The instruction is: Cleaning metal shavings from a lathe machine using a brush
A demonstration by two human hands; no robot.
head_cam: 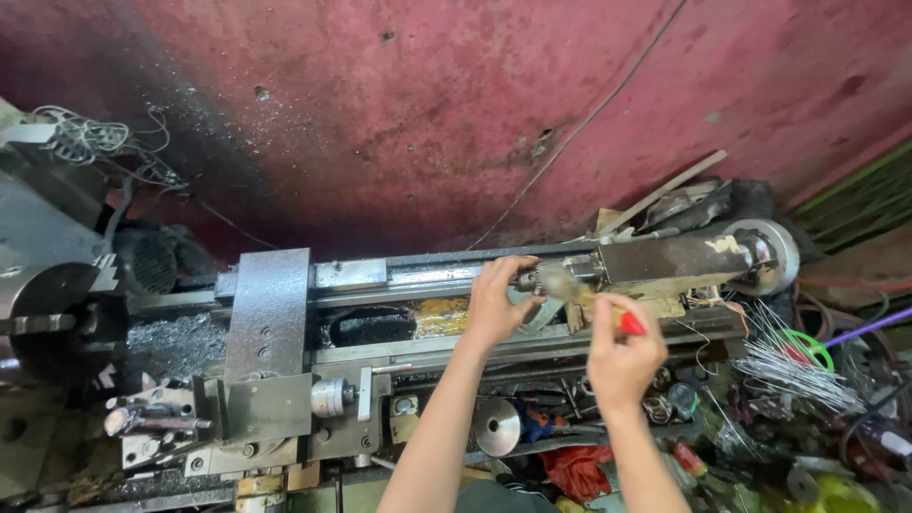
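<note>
The left hand (494, 306) pinches the chuck (528, 280) at the tailstock (665, 258) nose, the right hand (622, 361) grips a red-handled brush (594, 299) at it, and metal chips (176, 344) remain on the lathe bed (418, 353).

packages: none seen | labels: none | signs: none | screens: none

The left hand (496, 302) rests on the chuck (528, 279) at the tailstock (665, 258) end. The right hand (622, 359), nearer and to its right, holds a brush (591, 296). The carriage (271, 351) sits far left of both hands.
</note>
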